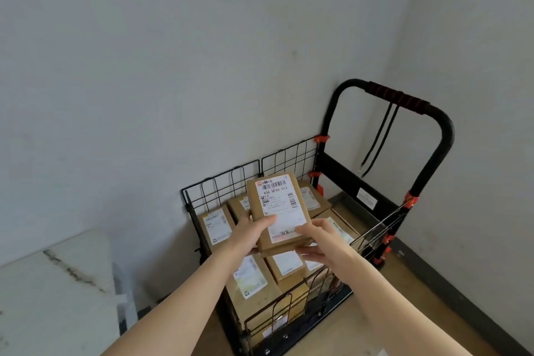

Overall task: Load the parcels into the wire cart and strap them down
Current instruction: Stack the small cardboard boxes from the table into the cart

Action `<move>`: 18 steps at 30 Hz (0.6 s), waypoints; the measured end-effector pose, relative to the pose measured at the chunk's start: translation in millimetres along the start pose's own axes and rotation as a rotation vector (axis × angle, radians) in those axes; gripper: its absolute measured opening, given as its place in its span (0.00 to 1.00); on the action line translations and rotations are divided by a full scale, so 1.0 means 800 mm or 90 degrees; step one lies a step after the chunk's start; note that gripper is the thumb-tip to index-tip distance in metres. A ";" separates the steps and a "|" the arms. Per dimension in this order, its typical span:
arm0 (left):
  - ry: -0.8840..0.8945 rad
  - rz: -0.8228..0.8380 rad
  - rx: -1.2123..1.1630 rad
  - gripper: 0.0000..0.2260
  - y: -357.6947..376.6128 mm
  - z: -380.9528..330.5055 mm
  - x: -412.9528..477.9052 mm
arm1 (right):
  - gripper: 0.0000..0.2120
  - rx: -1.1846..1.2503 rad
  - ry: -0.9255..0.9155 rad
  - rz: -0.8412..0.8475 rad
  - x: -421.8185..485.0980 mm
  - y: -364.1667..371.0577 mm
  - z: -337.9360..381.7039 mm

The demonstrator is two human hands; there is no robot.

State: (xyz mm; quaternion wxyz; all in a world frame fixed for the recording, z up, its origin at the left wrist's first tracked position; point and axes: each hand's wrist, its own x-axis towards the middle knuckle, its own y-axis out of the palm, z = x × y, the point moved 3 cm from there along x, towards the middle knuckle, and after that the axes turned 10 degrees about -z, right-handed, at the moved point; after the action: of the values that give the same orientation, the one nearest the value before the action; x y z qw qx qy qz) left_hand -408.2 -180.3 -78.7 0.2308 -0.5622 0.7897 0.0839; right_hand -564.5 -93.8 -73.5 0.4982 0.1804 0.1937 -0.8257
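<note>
- Hands: both are engaged on one parcel. Left hand grips the near-left edge, thumb across the label and fingers curled beneath. Right hand grips the near-right corner, thumb on top and fingers showing under the box.
- Held parcel: brown carton with the white barcode label uppermost. It is held tilted above the load, seemingly clear of the boxes below.
- Wire cart: black mesh sides, standing in the room corner close to the wall.
- Loaded parcels: one layer, labels up, covering most of the base. A bare patch shows at the far right by the handle frame.
- Strap cords: black, hanging loose from the handle, well apart from the load.
- Step in hand, as judged: loading. Strapping has not begun.
- Next move, as judged: lower the carton flat into the gap or onto the layer, and let go only once it is seated. The cords must later pass over it.
- Also present: marble-patterned surface at left.
</note>
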 end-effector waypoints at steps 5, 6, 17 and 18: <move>-0.042 0.052 0.048 0.30 0.058 -0.030 0.077 | 0.27 -0.011 0.058 -0.024 0.070 -0.051 0.029; -0.047 0.070 0.046 0.26 0.069 -0.036 0.088 | 0.26 -0.015 0.057 -0.028 0.083 -0.060 0.035; -0.080 0.071 0.121 0.25 0.122 -0.054 0.194 | 0.24 -0.023 0.139 -0.041 0.219 -0.102 0.043; -0.084 0.064 0.124 0.27 0.125 -0.055 0.204 | 0.23 -0.020 0.146 -0.036 0.234 -0.104 0.044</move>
State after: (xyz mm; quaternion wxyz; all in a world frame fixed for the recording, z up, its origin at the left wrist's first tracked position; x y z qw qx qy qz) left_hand -555.6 -300.5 -127.2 0.3312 -0.4899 0.8045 0.0550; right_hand -724.8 -216.3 -123.5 0.4518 0.2603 0.2678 -0.8102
